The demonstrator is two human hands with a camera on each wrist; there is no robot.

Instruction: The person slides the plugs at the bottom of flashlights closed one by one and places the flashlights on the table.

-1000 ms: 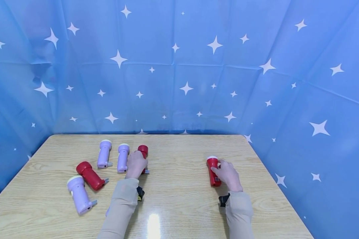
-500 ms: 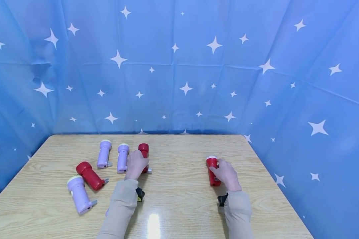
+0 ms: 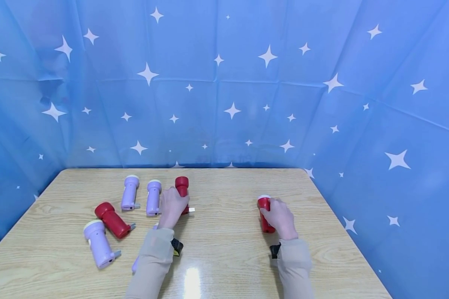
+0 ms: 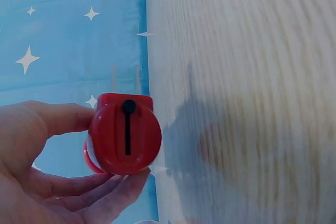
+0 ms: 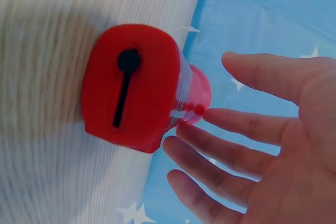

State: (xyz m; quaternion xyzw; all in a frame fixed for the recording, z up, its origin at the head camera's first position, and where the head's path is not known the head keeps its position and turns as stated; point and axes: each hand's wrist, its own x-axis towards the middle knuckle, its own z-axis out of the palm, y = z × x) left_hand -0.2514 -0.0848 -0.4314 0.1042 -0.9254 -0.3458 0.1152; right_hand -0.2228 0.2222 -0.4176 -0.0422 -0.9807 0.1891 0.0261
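My left hand [image 3: 173, 204] grips a red flashlight [image 3: 181, 185] at the back of the table. From the left wrist view, thumb and fingers go round its body, and its base, with a black slider in a slot, faces the camera. Two thin plug prongs [image 4: 138, 80] stick out of its side, and a shadow lies on the table beside it. At the right, my right hand [image 3: 278, 216] is beside another red flashlight [image 3: 263, 205] with a white rim. In the right wrist view its fingers are extended, fingertips right at the body, thumb apart.
Left of my left hand lie two lilac flashlights [image 3: 129, 193], a red flashlight [image 3: 113, 221] and a nearer lilac flashlight [image 3: 99, 246], with prongs out. Another lilac flashlight [image 3: 134, 265] is mostly hidden under my left forearm. A blue star-patterned curtain [image 3: 217, 99] borders the wooden table [image 3: 224, 249].
The left hand has moved slightly right and away from me with its red flashlight. The right hand has shifted a little left over its flashlight, which has hardly moved.
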